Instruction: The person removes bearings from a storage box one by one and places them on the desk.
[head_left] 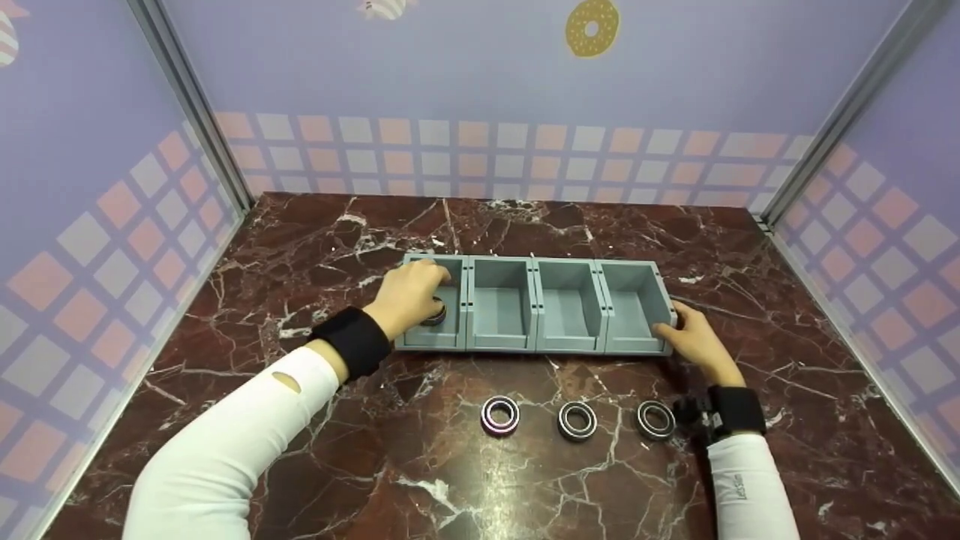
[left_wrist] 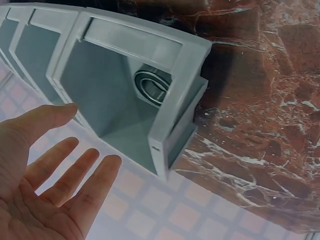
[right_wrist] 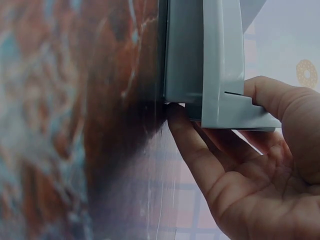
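Observation:
Four joined grey bins, a storage bin row (head_left: 501,342), stand on the marbled table. In the leftmost compartment lies a ball bearing (left_wrist: 151,88), a dark ring with a bright metal centre. My left hand (head_left: 409,296) is over that compartment; the left wrist view shows its fingers spread, apart from the bearing, with nothing between them. At the row's right end, my right hand (head_left: 694,337) grips the side wall, the thumb over the rim and the other fingers outside and beneath it, as the right wrist view shows.
In front of the bins lie three more bearings: a purplish-rimmed bearing (head_left: 500,415), a middle bearing (head_left: 577,437) and a right bearing (head_left: 656,434) close to my right wristband (head_left: 739,410). Patterned panels (head_left: 480,82) enclose the table at the back and both sides.

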